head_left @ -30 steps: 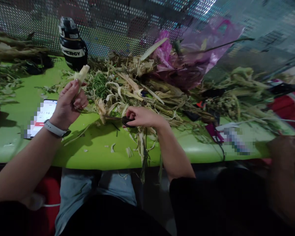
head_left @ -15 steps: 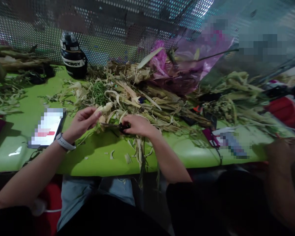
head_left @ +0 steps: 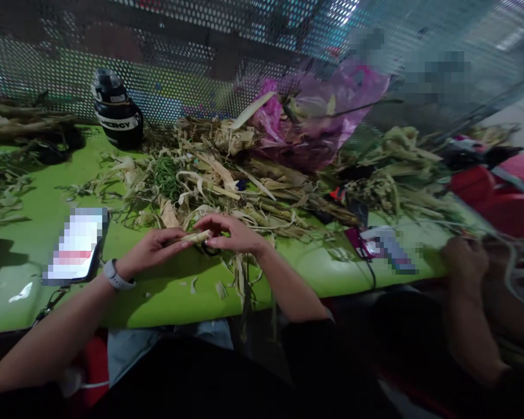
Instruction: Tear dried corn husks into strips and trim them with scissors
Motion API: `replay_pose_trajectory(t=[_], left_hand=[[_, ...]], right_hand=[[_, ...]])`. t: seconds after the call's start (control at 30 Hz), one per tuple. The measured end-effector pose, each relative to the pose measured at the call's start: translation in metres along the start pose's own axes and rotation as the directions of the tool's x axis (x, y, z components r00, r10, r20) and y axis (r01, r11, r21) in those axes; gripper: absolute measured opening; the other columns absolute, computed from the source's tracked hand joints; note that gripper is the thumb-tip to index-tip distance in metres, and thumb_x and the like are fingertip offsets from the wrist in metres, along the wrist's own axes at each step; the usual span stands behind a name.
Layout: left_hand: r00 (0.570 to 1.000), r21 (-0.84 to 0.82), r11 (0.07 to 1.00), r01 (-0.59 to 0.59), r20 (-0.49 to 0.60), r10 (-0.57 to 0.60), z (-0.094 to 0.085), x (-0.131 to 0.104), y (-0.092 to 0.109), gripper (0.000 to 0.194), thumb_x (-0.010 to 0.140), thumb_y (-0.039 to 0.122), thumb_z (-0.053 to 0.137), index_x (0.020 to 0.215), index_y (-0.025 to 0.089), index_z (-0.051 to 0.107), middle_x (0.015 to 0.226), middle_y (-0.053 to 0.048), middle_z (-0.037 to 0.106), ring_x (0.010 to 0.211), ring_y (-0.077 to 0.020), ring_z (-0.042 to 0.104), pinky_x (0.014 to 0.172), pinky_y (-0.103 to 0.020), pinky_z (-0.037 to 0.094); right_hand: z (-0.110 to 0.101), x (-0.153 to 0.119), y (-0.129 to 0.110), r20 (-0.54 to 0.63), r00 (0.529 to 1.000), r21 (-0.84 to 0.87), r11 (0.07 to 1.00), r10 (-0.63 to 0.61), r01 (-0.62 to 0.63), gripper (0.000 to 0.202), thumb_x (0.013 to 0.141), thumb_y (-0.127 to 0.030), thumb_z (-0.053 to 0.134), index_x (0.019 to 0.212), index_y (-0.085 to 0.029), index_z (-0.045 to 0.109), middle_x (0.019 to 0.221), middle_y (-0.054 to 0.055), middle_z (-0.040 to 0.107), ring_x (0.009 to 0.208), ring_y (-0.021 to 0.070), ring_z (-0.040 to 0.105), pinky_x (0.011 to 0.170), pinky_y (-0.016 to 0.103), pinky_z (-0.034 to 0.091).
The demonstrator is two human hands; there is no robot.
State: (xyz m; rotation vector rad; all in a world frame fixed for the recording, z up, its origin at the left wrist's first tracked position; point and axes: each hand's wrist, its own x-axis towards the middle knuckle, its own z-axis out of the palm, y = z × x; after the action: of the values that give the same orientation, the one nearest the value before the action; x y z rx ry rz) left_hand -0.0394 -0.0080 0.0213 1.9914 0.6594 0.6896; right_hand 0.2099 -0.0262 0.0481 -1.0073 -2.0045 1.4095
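My left hand (head_left: pixel 157 250), with a pale watch band on its wrist, pinches a pale yellowish roll of what looks like corn husk (head_left: pixel 197 237). The roll lies nearly level and points right. Its right end meets the fingers of my right hand (head_left: pixel 229 234), which curl around black-handled scissors (head_left: pixel 210 250). Most of the scissors is hidden by the hand. Just beyond both hands spreads a heap of dried husks and stalks (head_left: pixel 227 174), with a green tuft (head_left: pixel 166 174) in it. Loose strips (head_left: pixel 241 273) hang over the table's front edge below my right wrist.
On the green table (head_left: pixel 157 302) a phone (head_left: pixel 76 244) lies at left. A dark bottle (head_left: pixel 116 110) stands behind, before a perforated metal screen (head_left: pixel 192 70). Pink plastic bag (head_left: pixel 318 128) at the back; another phone (head_left: pixel 395 250) and a co-worker's hand (head_left: pixel 465 256) at right.
My hands have come together: the left has moved down and right with the husk roll, and the right now touches the roll's end. The whole view has shifted slightly.
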Motion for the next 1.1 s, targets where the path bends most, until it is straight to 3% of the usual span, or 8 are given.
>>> replay_pose_trajectory(t=[0.07,0.2,0.33,0.57,0.67,0.87,1.0,1.1], left_hand=[[1.0,0.017,1.0,-0.007,0.015,0.006,0.0,0.001,0.001,0.022,0.089,0.032,0.06,0.101,0.019,0.072,0.082,-0.005,0.073,0.07,-0.0148,0.065,0.063,-0.022,0.05],[0.999,0.038,0.999,-0.03,0.044,0.028,0.0,0.001,0.002,0.021,0.09,0.033,0.059,0.099,0.018,0.072,0.086,-0.006,0.075,0.071,-0.0154,0.067,0.063,-0.022,0.05],[0.999,0.146,0.989,-0.028,-0.011,0.03,0.001,0.0,-0.002,0.027,0.088,0.037,0.062,0.107,0.019,0.069,0.088,-0.006,0.075,0.073,-0.017,0.068,0.063,-0.023,0.051],[0.995,0.323,0.946,-0.004,-0.089,0.035,-0.017,0.0,-0.01,0.035,0.084,0.035,0.066,0.119,0.029,0.068,0.094,-0.004,0.076,0.066,-0.0176,0.066,0.06,-0.024,0.046],[0.978,0.352,0.936,0.024,-0.201,0.051,-0.03,0.001,-0.01,0.03,0.081,0.034,0.069,0.111,0.032,0.072,0.085,0.0,0.075,0.061,-0.0171,0.061,0.057,-0.025,0.041],[0.952,0.451,0.878,0.159,-0.305,-0.016,-0.042,0.003,0.002,0.018,0.085,0.037,0.064,0.096,0.025,0.071,0.068,0.002,0.062,0.056,-0.0127,0.046,0.057,-0.023,0.031],[0.933,0.66,0.68,0.319,-0.346,-0.101,-0.052,0.008,0.019,0.028,0.093,0.042,0.047,0.098,0.021,0.065,0.068,-0.001,0.056,0.057,-0.0135,0.044,0.058,-0.023,0.029],[0.872,0.733,0.474,0.489,-0.428,-0.238,-0.066,0.014,0.026,0.034,0.095,0.044,0.041,0.089,0.018,0.063,0.064,-0.001,0.049,0.056,-0.0136,0.039,0.055,-0.023,0.023]], right_hand=[[0.003,0.0,-0.002,0.031,0.999,0.03,0.999,0.015,-0.016,0.032,0.083,-0.035,0.063,0.109,-0.017,0.06,0.09,0.003,0.065,0.075,0.0124,0.061,0.07,0.028,0.051],[0.01,0.003,0.001,-0.047,0.999,0.074,0.997,-0.003,0.007,0.027,0.085,-0.041,0.064,0.097,-0.017,0.063,0.082,0.001,0.065,0.063,0.01,0.059,0.061,0.025,0.05],[0.012,0.007,0.007,-0.103,0.995,0.102,0.995,0.01,0.001,0.025,0.087,-0.042,0.062,0.095,-0.018,0.063,0.078,0.0,0.064,0.061,0.0097,0.06,0.062,0.026,0.052],[-0.008,0.002,0.008,-0.303,0.953,-0.024,1.0,-0.006,-0.002,0.027,0.088,-0.044,0.059,0.096,-0.019,0.06,0.076,0.0,0.064,0.063,0.0114,0.059,0.063,0.026,0.049],[-0.025,-0.001,0.01,-0.498,0.867,-0.035,0.999,-0.009,-0.01,0.03,0.086,-0.048,0.058,0.094,-0.019,0.058,0.076,0.0,0.064,0.062,0.0117,0.057,0.063,0.026,0.049],[-0.054,-0.004,0.02,-0.787,0.616,-0.071,0.989,0.024,-0.13,0.042,0.085,-0.06,0.05,0.097,-0.02,0.054,0.079,0.001,0.062,0.064,0.0119,0.058,0.063,0.026,0.048],[-0.069,-0.007,0.028,-0.905,0.426,0.009,1.0,0.02,-0.028,0.042,0.082,-0.06,0.055,0.092,-0.02,0.055,0.073,-0.001,0.062,0.055,0.0098,0.054,0.054,0.023,0.046],[-0.08,-0.01,0.034,-0.964,0.267,0.018,0.996,-0.007,0.09,0.037,0.079,-0.055,0.062,0.086,-0.019,0.056,0.066,-0.002,0.06,0.048,0.0085,0.05,0.048,0.022,0.044]])
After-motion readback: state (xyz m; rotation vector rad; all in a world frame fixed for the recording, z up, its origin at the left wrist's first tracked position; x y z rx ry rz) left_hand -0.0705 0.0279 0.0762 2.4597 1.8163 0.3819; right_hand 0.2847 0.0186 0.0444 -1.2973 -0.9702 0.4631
